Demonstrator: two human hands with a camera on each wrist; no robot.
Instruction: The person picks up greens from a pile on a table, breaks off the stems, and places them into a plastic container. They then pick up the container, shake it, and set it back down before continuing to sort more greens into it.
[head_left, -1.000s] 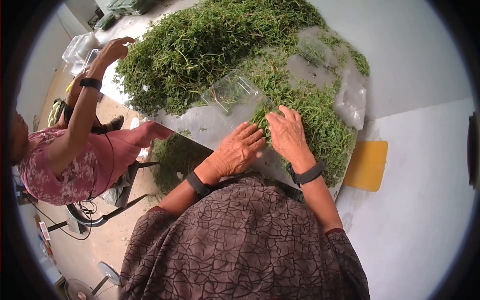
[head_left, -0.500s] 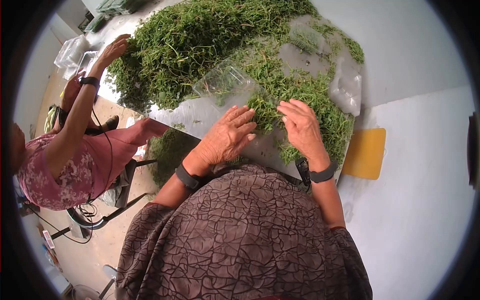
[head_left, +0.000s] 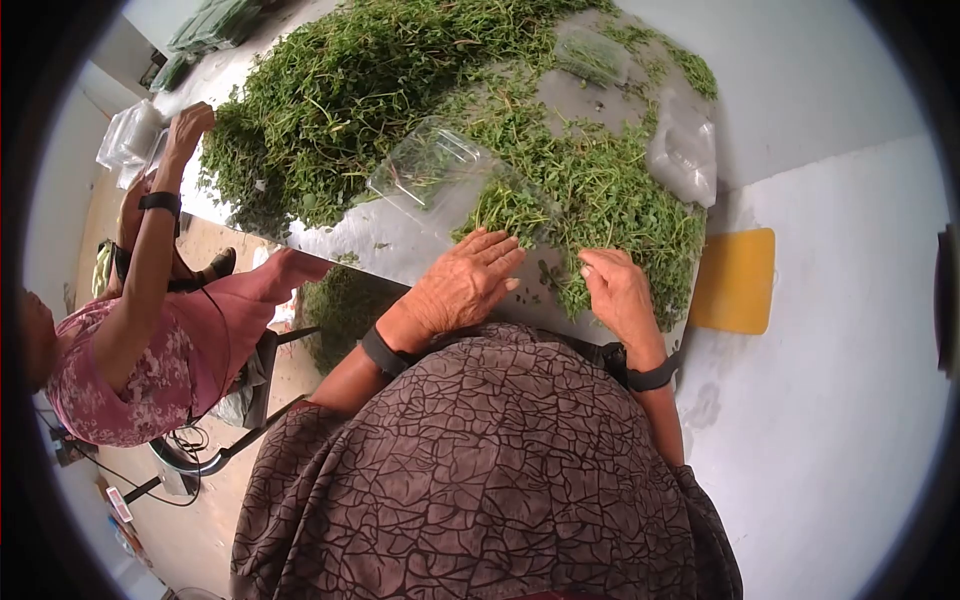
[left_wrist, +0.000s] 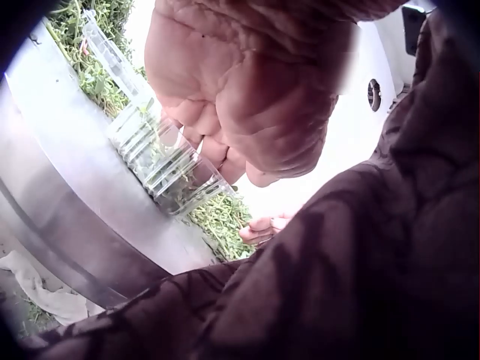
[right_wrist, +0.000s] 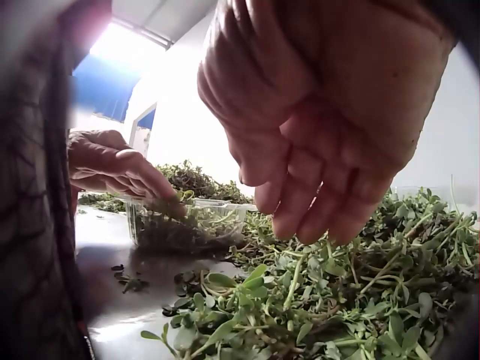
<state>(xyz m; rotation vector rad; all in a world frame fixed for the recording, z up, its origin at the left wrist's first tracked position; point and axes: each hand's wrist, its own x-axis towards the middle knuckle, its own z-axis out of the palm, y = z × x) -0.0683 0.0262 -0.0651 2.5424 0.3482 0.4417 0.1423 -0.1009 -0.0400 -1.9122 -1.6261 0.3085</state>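
Right wrist view shows what head view hides: your left hand, fingers straight, reaching over near wall of clear box, gripping nothing. Your right hand loosely bent, empty, above loose greens. Box ahead of left hand, see-through, leafy stems inside; lid open beyond.

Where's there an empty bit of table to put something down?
Nearly bare table shows between the big heap and the left hand, along the edge. Another gap lies between the far box and the near greens. It's crowded at the big heap and just beyond the right hand.
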